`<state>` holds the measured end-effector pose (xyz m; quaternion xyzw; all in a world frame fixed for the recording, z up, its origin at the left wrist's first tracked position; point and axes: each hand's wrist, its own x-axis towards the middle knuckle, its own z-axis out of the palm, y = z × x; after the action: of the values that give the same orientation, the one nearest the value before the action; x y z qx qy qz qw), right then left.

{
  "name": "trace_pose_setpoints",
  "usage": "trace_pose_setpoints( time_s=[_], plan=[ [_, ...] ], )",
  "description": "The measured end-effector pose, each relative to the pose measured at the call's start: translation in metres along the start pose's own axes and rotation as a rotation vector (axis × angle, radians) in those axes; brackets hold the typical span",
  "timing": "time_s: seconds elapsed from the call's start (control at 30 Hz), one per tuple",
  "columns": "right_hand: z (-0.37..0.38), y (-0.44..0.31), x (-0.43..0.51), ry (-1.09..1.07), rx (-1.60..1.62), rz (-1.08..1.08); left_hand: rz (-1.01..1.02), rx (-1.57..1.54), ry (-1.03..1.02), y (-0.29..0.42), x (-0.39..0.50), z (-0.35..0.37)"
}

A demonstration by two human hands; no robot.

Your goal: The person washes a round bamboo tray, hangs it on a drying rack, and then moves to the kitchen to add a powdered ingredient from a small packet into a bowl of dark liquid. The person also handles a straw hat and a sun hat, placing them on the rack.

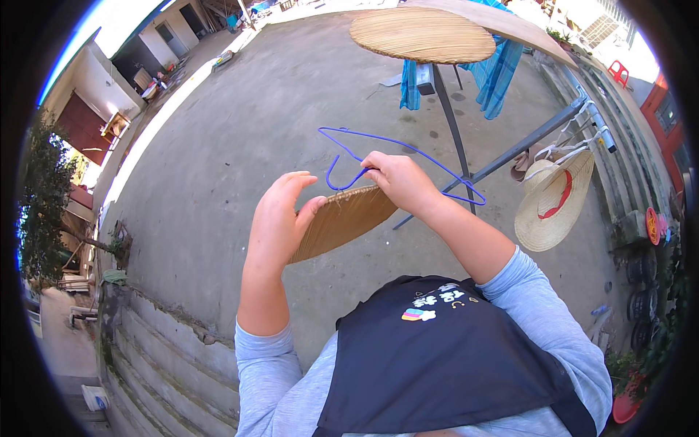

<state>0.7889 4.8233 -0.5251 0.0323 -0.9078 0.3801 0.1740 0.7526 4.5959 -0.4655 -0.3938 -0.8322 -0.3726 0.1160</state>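
A blue wire hanger (420, 153) is pinched near its neck by my right hand (401, 177), over the concrete yard. The hanger's hook meets a small tie on the rim of a round, flat, straw-coloured mat (349, 218), which tilts below both hands. Whether my right fingers also touch the mat's rim is hidden. At the mat's left edge is my left hand (278, 218), its thumb against the rim and its fingers raised apart from the thumb. A similar round mat (420, 33) rests farther off, on top of a metal frame (448, 114).
Beside the far mat lies a broad board (519, 30), with blue plaid cloth (499, 79) hanging below. A straw hat (551, 202) hangs from the metal frame at right. Concrete steps (175, 355) descend at lower left; more steps (606, 114) run along the right, near a red stool (618, 74).
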Motion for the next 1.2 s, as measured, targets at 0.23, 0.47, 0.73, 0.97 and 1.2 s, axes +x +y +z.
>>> trace_pose_setpoints(
  time_s=[0.23,0.47,0.73,0.97,1.2],
  plan=[
    [-0.02,0.004,-0.005,0.059,-0.103,-0.023,0.139,0.089,0.013,0.004,0.007,0.036],
    [-0.031,-0.011,-0.011,0.02,-0.269,-0.034,0.135,0.159,0.228,0.006,0.008,0.054],
    [-0.047,-0.009,-0.013,0.051,-0.606,-0.421,0.04,0.161,0.224,0.005,0.006,0.041],
    [-0.047,-0.023,-0.017,-0.138,-0.755,-0.561,0.082,0.14,0.196,-0.001,0.001,0.044],
    [-0.034,-0.031,-0.02,-0.031,-0.767,-0.71,0.009,-0.008,0.179,-0.012,-0.008,0.04]
  ],
)
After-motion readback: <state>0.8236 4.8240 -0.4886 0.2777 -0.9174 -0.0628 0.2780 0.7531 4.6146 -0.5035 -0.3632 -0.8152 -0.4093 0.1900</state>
